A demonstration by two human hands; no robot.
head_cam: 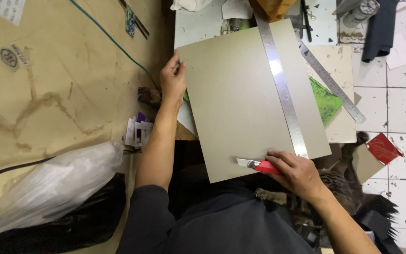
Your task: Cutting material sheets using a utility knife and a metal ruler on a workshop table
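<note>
Biggest thing I see: the grey board (pixel 240 99), a large flat sheet lying tilted across the counter (pixel 198 28) w/ its near edge hanging off toward my lap. Looks like thick card or greyboard; I judge it stiff but light, likely to flex a bit if lifted by one corner, and smooth enough to skid on the counter. Best hold is flat pressure near an edge or a pinch at two opposite edges, not one corner. Cut edges and corners probably dent easily.

Next, the long steel ruler (pixel 280 82) lies on the board, running from the far edge down to the near-right edge. Rigid, thin, slick metal; I'd expect it to slide unless pressed down. A second ruler (pixel 332 84) lies apart to the right, over a pale sheet and a green mat (pixel 327 101).

My left hand (pixel 173 80) rests at the board's left edge near the far corner, fingers curled onto the edge, steadying it rather than gripping hard.

My right hand (pixel 297 171) is clenched around a red utility knife (pixel 259 164) at the near edge, just beside the ruler's lower end, blade pointing left. Small, light, hard plastic body; sharp tip, so hold by the handle only.

Left of the counter: plywood sheet (pixel 62 84), white plastic bag (pixel 48 188).
</note>
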